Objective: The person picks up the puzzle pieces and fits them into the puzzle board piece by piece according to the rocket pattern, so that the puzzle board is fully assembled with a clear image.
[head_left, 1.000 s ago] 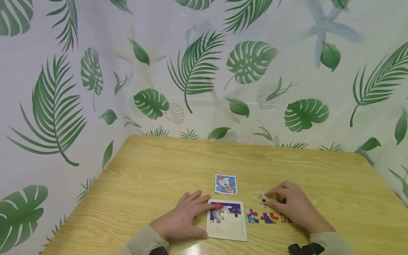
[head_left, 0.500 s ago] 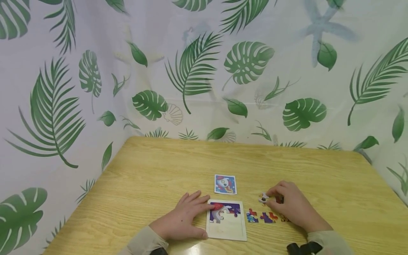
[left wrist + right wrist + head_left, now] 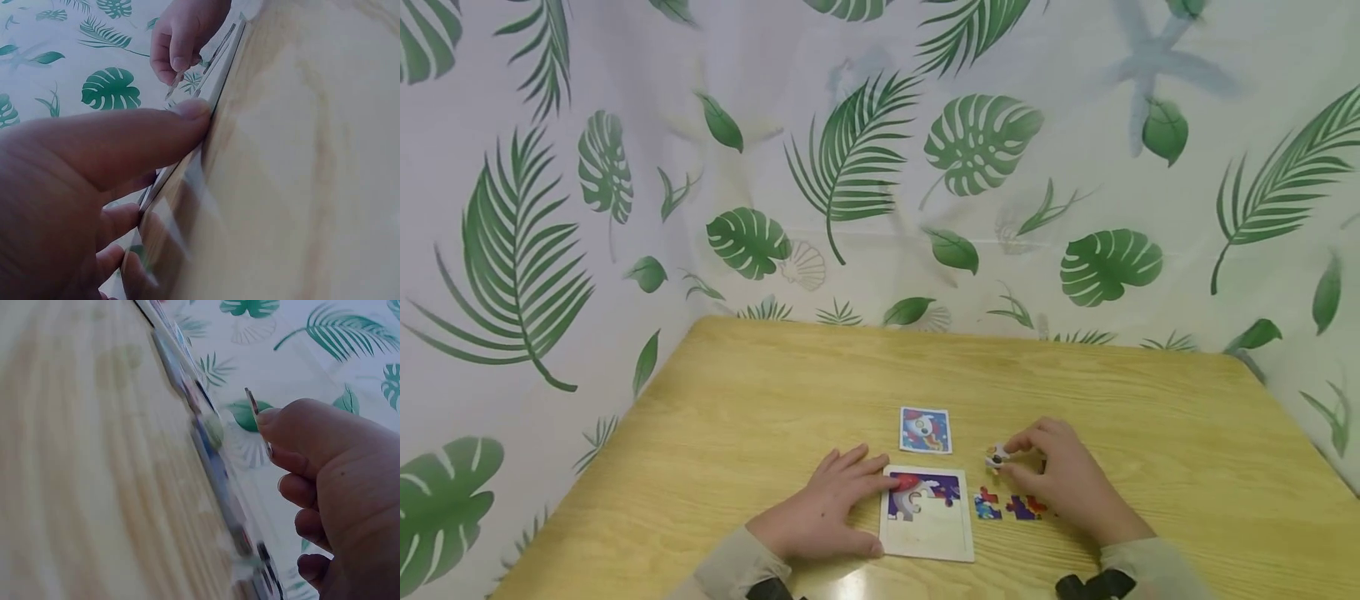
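My right hand (image 3: 1063, 475) pinches a white puzzle piece (image 3: 996, 457) with a dark spot between thumb and forefinger. In the right wrist view that piece (image 3: 251, 401) appears edge-on, raised off the table. A square puzzle tray (image 3: 928, 542) lies in front of me, with joined pieces along its upper part and a bare lower part. Fingers spread, my left hand (image 3: 827, 510) rests at the tray's left side, its forefinger on the upper left corner and its thumb by the lower left edge. The left wrist view shows the thumb (image 3: 144, 140) against the tray's edge.
Loose puzzle pieces (image 3: 988, 503) lie right of the tray, some partly hidden by the right hand. Beyond the tray lies a small picture card (image 3: 925, 430). A leaf-patterned curtain (image 3: 880, 192) hangs behind the wooden table (image 3: 760, 392).
The right hand has drawn the white puzzle piece up and leftward, nearer the tray. Against the tray, the left hand keeps its place. The head view has shifted slightly.
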The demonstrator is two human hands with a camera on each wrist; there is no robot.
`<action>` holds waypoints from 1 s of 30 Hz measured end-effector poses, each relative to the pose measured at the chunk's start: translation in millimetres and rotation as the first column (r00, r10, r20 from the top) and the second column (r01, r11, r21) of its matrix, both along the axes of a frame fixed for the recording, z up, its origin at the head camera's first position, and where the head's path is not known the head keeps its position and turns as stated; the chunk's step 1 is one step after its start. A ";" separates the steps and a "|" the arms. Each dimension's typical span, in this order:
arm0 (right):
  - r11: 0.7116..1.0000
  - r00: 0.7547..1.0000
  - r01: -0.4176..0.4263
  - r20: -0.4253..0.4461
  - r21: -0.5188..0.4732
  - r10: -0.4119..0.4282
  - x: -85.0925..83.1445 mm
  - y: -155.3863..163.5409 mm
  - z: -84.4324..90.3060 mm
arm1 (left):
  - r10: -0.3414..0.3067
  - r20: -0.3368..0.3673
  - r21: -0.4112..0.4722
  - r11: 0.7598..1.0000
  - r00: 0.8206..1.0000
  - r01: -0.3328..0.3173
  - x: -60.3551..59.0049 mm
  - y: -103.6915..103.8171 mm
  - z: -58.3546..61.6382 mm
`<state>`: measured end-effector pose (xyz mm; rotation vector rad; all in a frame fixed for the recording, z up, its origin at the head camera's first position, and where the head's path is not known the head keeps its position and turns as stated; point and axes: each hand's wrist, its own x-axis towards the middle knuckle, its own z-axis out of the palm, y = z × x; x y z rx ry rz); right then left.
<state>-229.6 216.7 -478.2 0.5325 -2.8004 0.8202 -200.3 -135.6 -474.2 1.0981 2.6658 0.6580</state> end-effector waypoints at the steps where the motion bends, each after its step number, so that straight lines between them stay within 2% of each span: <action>1: 1.000 1.000 -0.013 -0.001 -0.009 0.013 1.3 -4.3 0.6 | 0.002 0.008 0.001 1.000 1.000 -0.002 0.6 -0.3 -0.5; 9: 0.991 0.992 -0.124 0.019 -0.043 0.125 16.8 -45.4 1.8 | 0.002 0.004 0.004 1.000 1.000 -0.002 1.6 -1.3 -1.9; 15: 0.981 0.982 -0.191 -0.005 0.040 0.191 23.9 -70.3 6.6 | 0.003 0.030 0.004 1.000 1.000 -0.003 0.8 -1.2 2.3; 22: 0.969 0.975 -0.222 0.019 0.112 0.221 27.8 -79.2 9.2 | 0.000 0.038 0.023 1.000 0.999 0.000 -0.6 0.5 1.5; 30: 0.965 0.972 -0.229 -0.021 0.129 0.233 27.3 -81.9 1.2 | 0.004 0.020 0.006 1.000 1.000 -0.004 -1.4 0.7 -0.4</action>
